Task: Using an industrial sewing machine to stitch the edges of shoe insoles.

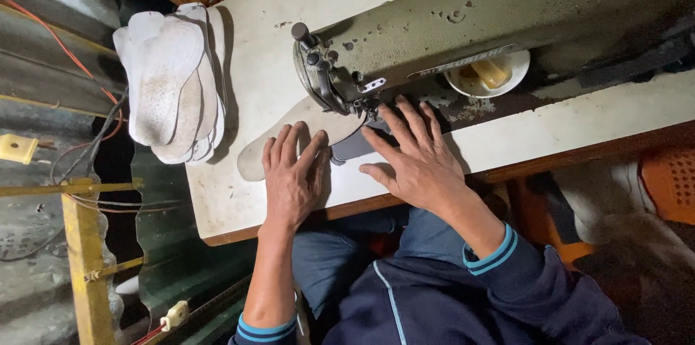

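Two flat palms do the work — my left hand [291, 175] presses the pale insole [289, 135] onto the white surface [246, 48], fingers spread, gripping nothing; my right hand [416, 160] lies open beside the sewing machine [434, 34] head, steadying the dark piece [355, 146] there. Feeding evenly probably matters most — light pressure, fingertips clear. I can't see the needle itself, and the insole's far end hides under the machine.
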